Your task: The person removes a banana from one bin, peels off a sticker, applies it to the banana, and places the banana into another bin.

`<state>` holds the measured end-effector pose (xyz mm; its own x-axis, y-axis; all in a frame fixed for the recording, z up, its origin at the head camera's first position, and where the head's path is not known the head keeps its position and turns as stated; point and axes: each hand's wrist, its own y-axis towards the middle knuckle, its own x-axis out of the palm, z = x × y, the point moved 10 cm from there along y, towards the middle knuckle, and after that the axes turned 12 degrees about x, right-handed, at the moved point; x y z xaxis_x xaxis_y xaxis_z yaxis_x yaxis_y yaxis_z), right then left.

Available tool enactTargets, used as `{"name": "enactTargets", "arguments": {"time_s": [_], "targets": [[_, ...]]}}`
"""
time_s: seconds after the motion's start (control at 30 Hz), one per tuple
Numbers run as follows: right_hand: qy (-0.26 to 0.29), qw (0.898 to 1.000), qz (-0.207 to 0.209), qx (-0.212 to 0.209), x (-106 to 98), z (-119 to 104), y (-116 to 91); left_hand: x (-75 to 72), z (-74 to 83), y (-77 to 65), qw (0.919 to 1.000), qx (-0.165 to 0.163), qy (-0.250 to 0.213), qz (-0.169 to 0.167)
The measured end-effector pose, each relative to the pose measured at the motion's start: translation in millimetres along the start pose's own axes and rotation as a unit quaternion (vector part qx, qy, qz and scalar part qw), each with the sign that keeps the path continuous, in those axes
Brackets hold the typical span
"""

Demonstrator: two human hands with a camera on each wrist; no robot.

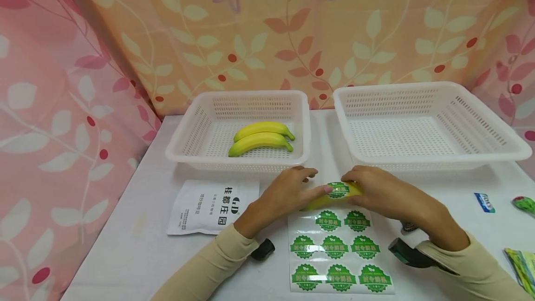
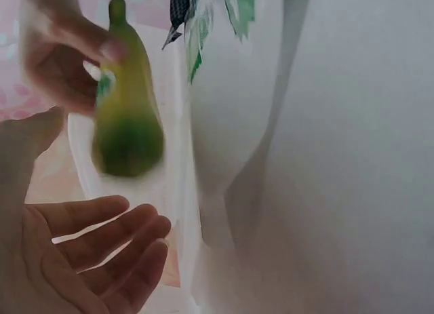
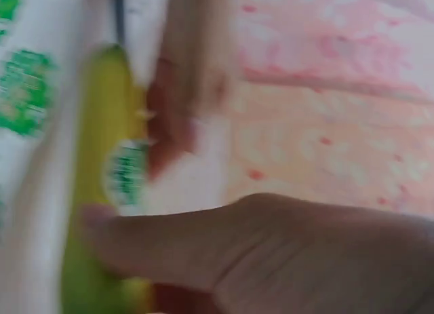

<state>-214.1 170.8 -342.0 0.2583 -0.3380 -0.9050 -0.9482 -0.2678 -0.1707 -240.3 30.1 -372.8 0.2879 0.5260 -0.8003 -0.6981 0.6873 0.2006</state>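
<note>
My right hand (image 1: 382, 192) grips a yellow-green banana (image 1: 316, 204) above the table, its thumb lying along the peel in the right wrist view. A green-and-white round label (image 1: 338, 190) is on the banana's side. In the head view, the thumb of my left hand (image 1: 277, 196) reaches to the label's edge. The other left fingers are loosely extended and spread, apart from the banana in the left wrist view. Below the hands lies a sheet of green labels (image 1: 308, 226) in rows; the hands and banana cover its far end.
A white basket (image 1: 177, 151) at back left holds two bananas (image 1: 263, 142). Another white basket (image 1: 434, 158) stands at back right. A white printed pouch (image 1: 188, 203) lies left of the sheet. Small packets, one blue (image 1: 485, 202) and one yellow-green (image 1: 522, 268), lie at right.
</note>
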Motion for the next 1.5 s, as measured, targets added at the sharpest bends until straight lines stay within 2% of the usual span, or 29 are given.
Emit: {"name": "enactTargets", "arguments": {"time_s": [0.07, 0.17, 0.33, 0.47, 0.57, 0.63, 0.7, 0.77, 0.9, 1.0, 1.2, 1.3, 1.5], "targets": [[0.005, 1.0, -0.019, 0.011, -10, 10, -6, 0.4, 1.9, 0.5, 0.9999, 0.0, -0.012, 0.002], [0.002, 0.999, -0.023, 0.03, -30, 28, -16, 1.0, 6.9, -0.2, 0.9995, 0.008, -0.029, 0.003], [-0.007, 0.997, 0.008, 0.082, -66, 66, -32, -0.8, 17.0, -1.3, 0.9979, 0.033, -0.056, 0.009], [0.004, 0.992, 0.019, 0.122, -85, 90, -45, 1.5, 32.5, 0.2, 0.9935, 0.066, -0.093, -0.003], [0.001, 0.989, 0.036, 0.141, -99, 104, -53, 2.2, 49.5, 7.9, 0.991, 0.102, -0.087, -0.005], [-0.009, 0.988, 0.054, 0.146, -108, 110, -56, 0.2, 57.9, 17.6, 0.9907, 0.114, -0.074, 0.009], [-0.021, 0.986, 0.07, 0.15, -115, 113, -59, -3.4, 61.9, 29.7, 0.991, 0.111, -0.068, 0.03], [-0.019, 0.985, 0.076, 0.153, -119, 116, -61, -5.9, 60.5, 42.9, 0.9908, 0.094, -0.083, 0.051], [-0.002, 0.984, 0.077, 0.161, -121, 121, -62, -6.1, 48.4, 65.6, 0.9884, 0.049, -0.118, 0.081], [-0.001, 0.984, 0.082, 0.161, -124, 123, -59, -3.8, 39.4, 76.3, 0.9884, 0.029, -0.118, 0.091], [0.007, 0.982, 0.092, 0.164, -130, 129, -47, 1.3, 30.1, 80.4, 0.99, 0.015, -0.107, 0.091], [0.02, 0.981, 0.099, 0.165, -134, 132, -42, 2.6, 31.2, 80.9, 0.9896, 0.019, -0.108, 0.093], [0.005, 0.983, 0.098, 0.155, -143, 135, -19, 5.7, 34.1, 81.7, 0.9902, 0.028, -0.105, 0.088]]}}
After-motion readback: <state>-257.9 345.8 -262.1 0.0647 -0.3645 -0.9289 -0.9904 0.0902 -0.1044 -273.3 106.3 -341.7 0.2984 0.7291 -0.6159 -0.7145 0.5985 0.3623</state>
